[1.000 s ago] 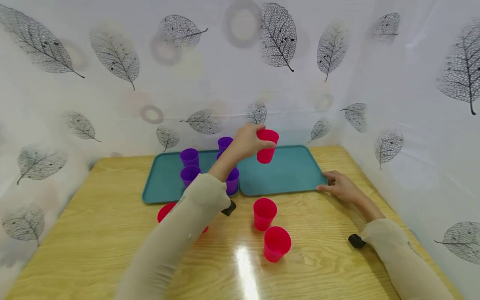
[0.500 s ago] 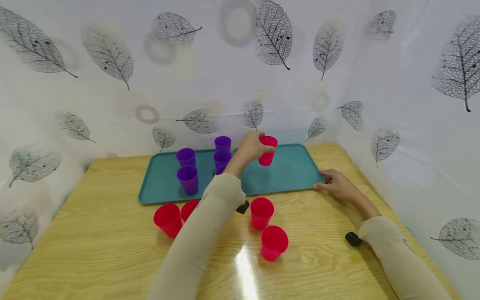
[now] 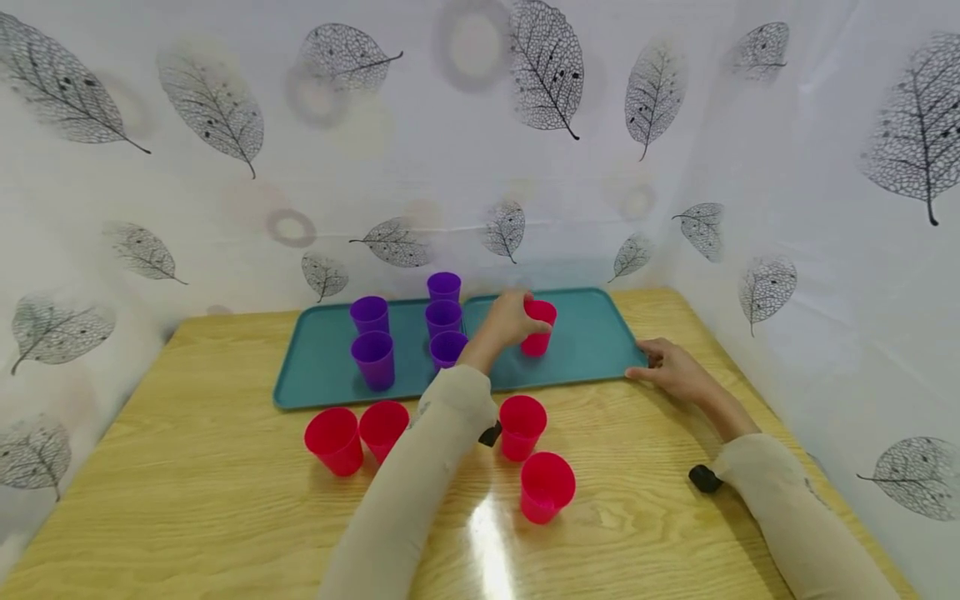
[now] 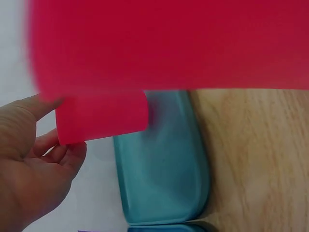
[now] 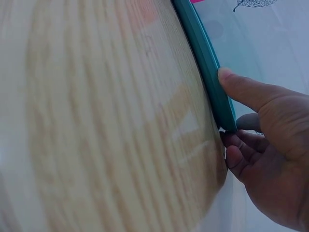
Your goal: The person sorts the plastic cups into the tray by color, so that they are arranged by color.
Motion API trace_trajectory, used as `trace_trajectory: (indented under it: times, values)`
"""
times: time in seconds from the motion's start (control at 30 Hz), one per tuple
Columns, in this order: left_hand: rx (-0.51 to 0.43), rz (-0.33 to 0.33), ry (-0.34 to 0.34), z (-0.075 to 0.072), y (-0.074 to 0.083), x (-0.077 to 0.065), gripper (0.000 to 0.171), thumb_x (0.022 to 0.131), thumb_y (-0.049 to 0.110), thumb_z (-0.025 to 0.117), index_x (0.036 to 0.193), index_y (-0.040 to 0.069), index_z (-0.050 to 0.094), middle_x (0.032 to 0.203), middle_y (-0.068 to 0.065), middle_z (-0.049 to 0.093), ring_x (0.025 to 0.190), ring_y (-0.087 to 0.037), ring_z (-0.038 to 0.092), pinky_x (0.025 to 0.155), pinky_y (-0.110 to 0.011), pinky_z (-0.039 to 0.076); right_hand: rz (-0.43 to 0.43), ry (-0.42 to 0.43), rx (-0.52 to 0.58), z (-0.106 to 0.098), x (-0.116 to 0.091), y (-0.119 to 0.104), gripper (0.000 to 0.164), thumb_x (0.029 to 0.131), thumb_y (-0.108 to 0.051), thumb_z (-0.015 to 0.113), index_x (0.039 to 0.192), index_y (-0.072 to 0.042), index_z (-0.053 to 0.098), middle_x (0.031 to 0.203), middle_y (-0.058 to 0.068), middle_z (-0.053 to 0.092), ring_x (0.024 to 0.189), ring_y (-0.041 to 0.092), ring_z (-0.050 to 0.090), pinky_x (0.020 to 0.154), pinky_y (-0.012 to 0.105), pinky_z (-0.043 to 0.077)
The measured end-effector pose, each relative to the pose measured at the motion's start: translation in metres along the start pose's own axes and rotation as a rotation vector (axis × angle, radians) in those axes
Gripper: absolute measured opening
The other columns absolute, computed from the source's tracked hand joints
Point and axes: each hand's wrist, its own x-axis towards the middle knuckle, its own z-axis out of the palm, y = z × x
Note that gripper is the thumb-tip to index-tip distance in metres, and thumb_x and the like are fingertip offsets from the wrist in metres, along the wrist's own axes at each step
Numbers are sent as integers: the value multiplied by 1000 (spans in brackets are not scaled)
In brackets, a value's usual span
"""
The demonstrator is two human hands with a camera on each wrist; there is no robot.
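My left hand (image 3: 508,321) grips a red cup (image 3: 537,340) near its rim, thumb on one side and fingers on the other. Upright, the cup overlaps the right green tray (image 3: 592,337) in the head view. The left wrist view shows the left hand (image 4: 36,159) around the open end of the same cup (image 4: 104,118). At the right tray's near right corner, my right hand (image 3: 678,371) holds the edge. Its thumb (image 5: 239,86) presses the tray rim (image 5: 207,63) and the other fingers curl at the corner.
Several purple cups (image 3: 372,360) stand on the left green tray (image 3: 318,362). Red cups stand in front on the wooden table (image 3: 187,467): two at left (image 3: 333,442), two at centre (image 3: 547,487). One large red surface (image 4: 174,43) fills the top of the left wrist view.
My left hand has lowered the red cup toward the right tray. The left forearm has shifted right, uncovering purple and red cups. My right hand stays at the tray corner.
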Motion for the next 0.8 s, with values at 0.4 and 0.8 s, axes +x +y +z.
trace_trajectory:
  times: [0.4, 0.8]
  values:
    - [-9, 25, -29, 10, -4, 1, 75, 90, 27, 82, 150, -3, 49, 146, -20, 55, 135, -32, 50, 111, -39, 45, -16, 4, -7, -1, 0, -1, 73, 98, -21, 75, 147, 18, 40, 135, 38, 51, 103, 36, 55, 82, 41, 48]
    - [-246, 82, 13, -4, 6, -9, 70, 98, 29, 74, 155, 2, 44, 151, -15, 54, 139, -29, 50, 112, -41, 44, -18, 3, -20, 0, 1, 3, 73, 97, -23, 75, 147, 18, 40, 131, 36, 54, 98, 33, 53, 79, 40, 46]
